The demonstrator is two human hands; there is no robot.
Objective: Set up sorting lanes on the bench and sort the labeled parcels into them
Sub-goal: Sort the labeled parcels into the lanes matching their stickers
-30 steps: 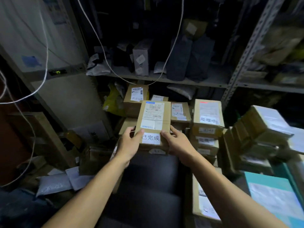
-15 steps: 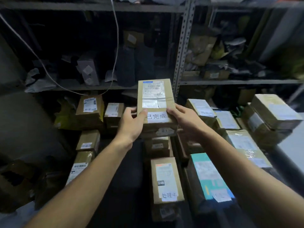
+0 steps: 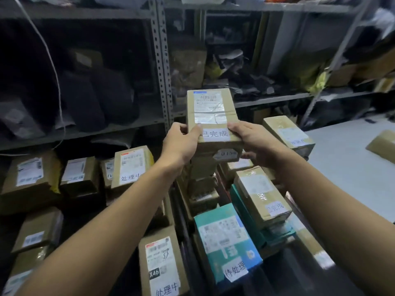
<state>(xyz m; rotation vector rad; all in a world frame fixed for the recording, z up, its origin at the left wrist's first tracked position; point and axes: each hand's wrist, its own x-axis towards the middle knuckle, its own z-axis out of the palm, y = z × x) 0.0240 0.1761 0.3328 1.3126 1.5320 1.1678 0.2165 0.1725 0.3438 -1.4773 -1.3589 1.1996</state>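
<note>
Nearest the camera lie sorted-looking parcels: a brown box tagged 处理中 and a teal box tagged 待处理, with more brown boxes around them.

Above this pile, both hands hold one parcel in the air. The left hand grips its near left corner, with the thumb on the top face. The right hand is clamped on the near right corner, fingers under the box. Between the thumbs the tag reads 已完成, so I judge this parcel belongs to the "done" lane.

To the right is the pale table, which carries one brown parcel at its far edge. Behind everything stand dark metal shelves full of bags.

To do this step well, keep the box level and the tag facing up so it can be read. Carry it over the stacks, not through them, because the tall ones may tip. Put it flat in its lane, beside others with the same tag.
</note>
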